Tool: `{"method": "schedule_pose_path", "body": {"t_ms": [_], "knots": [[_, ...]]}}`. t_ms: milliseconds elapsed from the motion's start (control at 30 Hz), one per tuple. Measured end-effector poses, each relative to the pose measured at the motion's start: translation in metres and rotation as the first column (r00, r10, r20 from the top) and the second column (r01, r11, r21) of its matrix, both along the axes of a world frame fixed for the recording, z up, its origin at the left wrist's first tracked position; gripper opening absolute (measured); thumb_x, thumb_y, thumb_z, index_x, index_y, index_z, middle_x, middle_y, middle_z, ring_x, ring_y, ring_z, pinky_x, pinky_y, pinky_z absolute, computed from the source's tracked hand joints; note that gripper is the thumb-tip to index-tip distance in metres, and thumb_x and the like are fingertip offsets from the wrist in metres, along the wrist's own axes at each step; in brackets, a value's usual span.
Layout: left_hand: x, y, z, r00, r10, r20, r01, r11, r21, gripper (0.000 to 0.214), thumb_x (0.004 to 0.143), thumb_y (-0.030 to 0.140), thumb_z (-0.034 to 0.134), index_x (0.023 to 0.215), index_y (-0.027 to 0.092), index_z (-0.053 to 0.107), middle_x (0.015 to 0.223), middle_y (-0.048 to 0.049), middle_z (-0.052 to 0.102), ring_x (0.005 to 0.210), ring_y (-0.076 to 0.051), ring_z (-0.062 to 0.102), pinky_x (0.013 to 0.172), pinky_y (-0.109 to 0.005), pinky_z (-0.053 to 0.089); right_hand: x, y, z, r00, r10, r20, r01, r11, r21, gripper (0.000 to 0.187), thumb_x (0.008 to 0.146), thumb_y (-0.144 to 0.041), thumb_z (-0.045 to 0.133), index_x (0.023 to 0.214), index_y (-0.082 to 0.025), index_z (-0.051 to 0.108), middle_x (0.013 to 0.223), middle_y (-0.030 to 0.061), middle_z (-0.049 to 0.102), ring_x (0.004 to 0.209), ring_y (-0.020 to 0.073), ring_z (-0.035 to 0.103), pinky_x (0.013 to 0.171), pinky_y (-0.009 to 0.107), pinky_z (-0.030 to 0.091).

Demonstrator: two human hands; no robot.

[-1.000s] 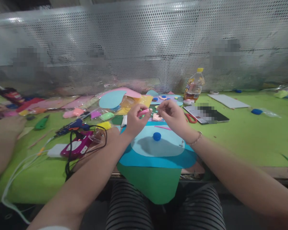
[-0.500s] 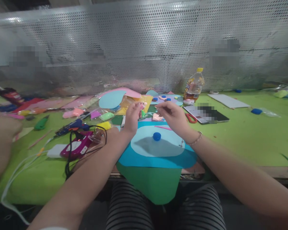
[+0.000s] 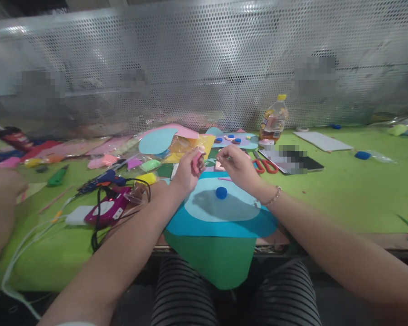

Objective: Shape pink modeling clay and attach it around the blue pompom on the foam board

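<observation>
In the head view my left hand (image 3: pixel 187 174) is closed around a pink lump of modelling clay (image 3: pixel 197 162), with a paler bit at its top. My right hand (image 3: pixel 240 165) is held a little to the right, its fingers bent and pinched together. Whatever lies between those fingertips is hidden. Below both hands a round blue clay ball (image 3: pixel 221 193) sits on a light-blue paper oval (image 3: pixel 204 210). That oval lies on a larger blue paper (image 3: pixel 224 229), over a green sheet (image 3: pixel 221 258). A thin pink stick (image 3: pixel 225 179) lies behind the ball.
Red-handled scissors (image 3: pixel 268 166) and a dark-screened tablet (image 3: pixel 306 164) lie at right, before a bottle (image 3: pixel 274 120). At left are a glue gun (image 3: pixel 104 178), a purple power strip (image 3: pixel 109 208) with cables, and several clay packets (image 3: pixel 150 165). Another person's hand (image 3: pixel 3 194) is at far left.
My left hand has turned, so more of the pink clay shows. My right hand has shifted slightly left with its fingers curled more, uncovering more of the scissors.
</observation>
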State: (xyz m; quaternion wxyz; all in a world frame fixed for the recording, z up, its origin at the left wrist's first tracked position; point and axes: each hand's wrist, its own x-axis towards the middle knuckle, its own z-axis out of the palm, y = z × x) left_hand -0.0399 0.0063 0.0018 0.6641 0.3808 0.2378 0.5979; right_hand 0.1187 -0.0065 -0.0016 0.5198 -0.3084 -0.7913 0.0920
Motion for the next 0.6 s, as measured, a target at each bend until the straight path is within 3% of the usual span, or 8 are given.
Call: {"method": "schedule_pose_path", "body": {"t_ms": [333, 600], "knots": [[-0.0044, -0.0034, 0.0014, 0.973, -0.216, 0.076, 0.222, 0.971, -0.085, 0.027, 0.080, 0.033, 0.051, 0.061, 0.015, 0.048, 0.050, 0.0041, 0.034, 0.044, -0.006, 0.034, 0.044, -0.019, 0.032, -0.0014, -0.0026, 0.0019, 0.999, 0.009, 0.038, -0.009, 1.000, 0.017, 0.011, 0.087, -0.017, 0.045, 0.076, -0.021, 0.048, 0.079, 0.0022, 0.052, 0.075, 0.0146, 0.048, 0.065, 0.028, 0.040], [-0.0032, -0.0018, 0.0028, 0.969, -0.244, -0.031, 0.237, 0.960, -0.151, 0.033, 0.087, 0.039, 0.041, 0.062, 0.018, 0.044, 0.049, 0.0045, 0.029, 0.043, -0.007, 0.032, 0.045, -0.021, 0.033, -0.0015, -0.0028, 0.0016, 0.999, 0.044, 0.020, -0.043, 0.999, -0.031, 0.010, 0.084, -0.017, 0.047, 0.075, -0.021, 0.048, 0.078, 0.0028, 0.054, 0.073, 0.0148, 0.050, 0.062, 0.028, 0.044]]}}
